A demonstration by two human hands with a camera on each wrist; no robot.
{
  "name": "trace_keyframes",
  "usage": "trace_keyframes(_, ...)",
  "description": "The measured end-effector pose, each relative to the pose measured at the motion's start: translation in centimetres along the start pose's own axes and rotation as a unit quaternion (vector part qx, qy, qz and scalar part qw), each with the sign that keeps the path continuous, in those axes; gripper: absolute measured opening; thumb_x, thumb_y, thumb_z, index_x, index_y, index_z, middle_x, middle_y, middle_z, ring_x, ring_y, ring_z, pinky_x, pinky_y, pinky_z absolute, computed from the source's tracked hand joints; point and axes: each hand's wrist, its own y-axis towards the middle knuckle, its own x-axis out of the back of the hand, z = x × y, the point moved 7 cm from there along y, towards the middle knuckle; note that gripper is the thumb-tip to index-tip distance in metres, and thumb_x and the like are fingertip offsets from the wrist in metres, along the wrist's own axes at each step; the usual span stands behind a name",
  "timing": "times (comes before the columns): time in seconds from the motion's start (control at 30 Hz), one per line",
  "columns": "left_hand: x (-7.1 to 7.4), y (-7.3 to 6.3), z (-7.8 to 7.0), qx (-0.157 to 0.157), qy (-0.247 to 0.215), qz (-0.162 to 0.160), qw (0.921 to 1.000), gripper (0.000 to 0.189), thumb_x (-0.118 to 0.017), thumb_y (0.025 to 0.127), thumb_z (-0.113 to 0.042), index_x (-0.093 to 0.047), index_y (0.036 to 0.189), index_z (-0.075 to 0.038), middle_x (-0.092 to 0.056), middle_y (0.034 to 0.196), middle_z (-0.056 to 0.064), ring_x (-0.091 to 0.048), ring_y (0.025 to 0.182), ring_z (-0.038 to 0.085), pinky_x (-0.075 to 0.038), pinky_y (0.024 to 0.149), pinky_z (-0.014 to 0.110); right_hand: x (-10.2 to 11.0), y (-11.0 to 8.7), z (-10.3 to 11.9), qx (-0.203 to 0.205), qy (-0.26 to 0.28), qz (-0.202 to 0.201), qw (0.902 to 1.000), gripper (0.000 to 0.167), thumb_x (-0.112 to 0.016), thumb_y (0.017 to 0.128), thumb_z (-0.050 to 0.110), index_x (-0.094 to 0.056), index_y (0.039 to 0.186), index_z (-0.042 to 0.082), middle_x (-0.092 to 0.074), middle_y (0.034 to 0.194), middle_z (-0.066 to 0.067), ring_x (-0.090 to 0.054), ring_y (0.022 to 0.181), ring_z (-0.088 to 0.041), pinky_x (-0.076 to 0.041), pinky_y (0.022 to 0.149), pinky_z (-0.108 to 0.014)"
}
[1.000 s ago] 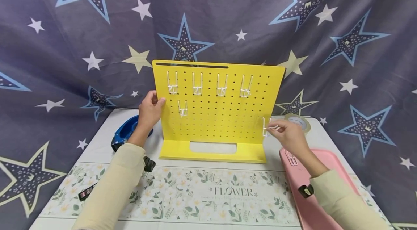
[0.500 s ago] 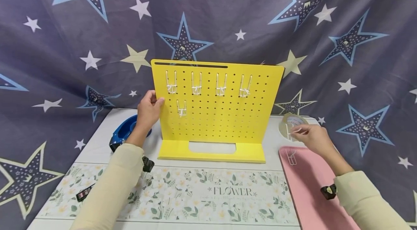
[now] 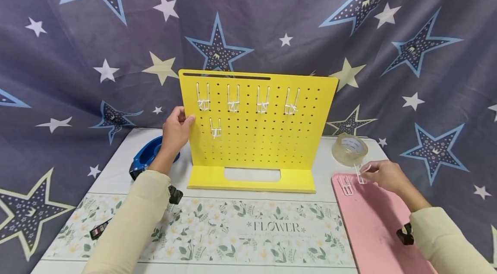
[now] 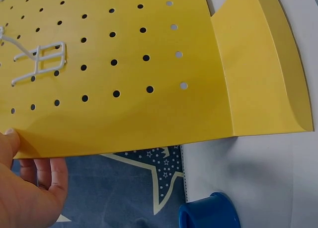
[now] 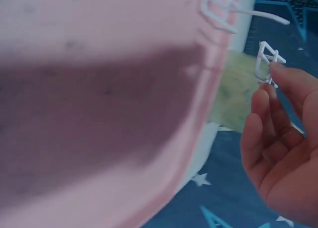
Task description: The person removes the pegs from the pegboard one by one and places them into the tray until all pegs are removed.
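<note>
A yellow pegboard (image 3: 252, 136) stands upright on its folded base. White wire hooks hang in it: several along the top row, such as one hook (image 3: 262, 100), and a single hook (image 3: 215, 128) lower at the left. My left hand (image 3: 176, 129) grips the board's left edge, thumb in front and fingers behind, as the left wrist view shows. Over the far end of the pink tray (image 3: 372, 222), my right hand (image 3: 384, 174) pinches a white wire pegboard hook (image 5: 266, 61) between thumb and fingertips. Another white hook (image 3: 345, 185) lies in the tray's far left corner.
A roll of clear tape (image 3: 349, 149) lies just behind the tray. Left of the board is a blue tape dispenser (image 3: 145, 157). A small black item (image 3: 100, 228) lies near the left forearm. A star-patterned curtain (image 3: 252, 15) hangs behind the table.
My right hand has carried its hook away from the board's lower right edge, rightward and down, past the tape roll to over the tray. My left hand keeps its hold on the board.
</note>
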Motion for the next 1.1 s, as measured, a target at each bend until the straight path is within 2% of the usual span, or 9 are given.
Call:
trace_keyframes(0.17,-0.1,0.0,0.0,-0.004,0.0,0.0,1.0,0.03,-0.057,0.106,-0.028,-0.054,0.13,-0.012,-0.066,0.117,0.015,-0.067,0.109,0.029,-0.054,0.098,0.045,-1.7,-0.4,-1.4,0.002,-0.012,0.014,0.9998,0.007,-0.078,0.088,0.026,-0.078,0.088,0.02,-0.076,0.082,0.004,-0.056,0.071,-0.004,-0.045,0.068,-0.03)
trace_keyframes(0.37,-0.1,0.0,0.1,-0.006,0.001,-0.002,1.0,0.028,-0.057,0.105,-0.027,-0.054,0.128,-0.012,-0.067,0.116,0.014,-0.067,0.108,0.029,-0.054,0.096,0.044,-3.1,-0.5,-2.3,-0.007,-0.014,0.023,0.9996,0.005,-0.078,0.087,0.022,-0.078,0.086,0.017,-0.077,0.084,-0.001,-0.057,0.073,-0.009,-0.046,0.071,-0.035)
trace_keyframes(0.63,-0.1,-0.1,0.0,-0.002,-0.002,0.0,1.0,0.029,-0.057,0.106,-0.028,-0.054,0.129,-0.012,-0.066,0.116,0.015,-0.067,0.109,0.029,-0.054,0.098,0.044,-3.8,-1.1,-3.1,-0.031,-0.004,0.043,0.9986,0.006,-0.077,0.088,0.021,-0.077,0.086,0.016,-0.074,0.082,0.0,-0.054,0.073,-0.012,-0.044,0.07,-0.034)
trace_keyframes(0.93,0.0,-0.1,0.0,0.002,-0.004,-0.001,1.0,0.03,-0.057,0.106,-0.029,-0.054,0.13,-0.012,-0.066,0.117,0.015,-0.067,0.109,0.029,-0.054,0.098,0.044,-4.1,-1.1,-3.4,-0.033,0.0,0.035,0.9989,0.006,-0.077,0.089,0.023,-0.077,0.088,0.016,-0.072,0.079,0.003,-0.053,0.072,-0.011,-0.041,0.069,-0.032)
trace_keyframes(1.1,0.0,-0.1,-0.1,0.001,-0.001,-0.001,1.0,0.029,-0.056,0.106,-0.028,-0.054,0.13,-0.012,-0.066,0.116,0.015,-0.067,0.108,0.029,-0.054,0.098,0.044,-4.1,-1.2,-3.6,-0.036,0.001,0.035,0.9987,0.009,-0.076,0.089,0.022,-0.078,0.093,0.014,-0.075,0.083,-0.001,-0.056,0.073,-0.011,-0.044,0.069,-0.032)
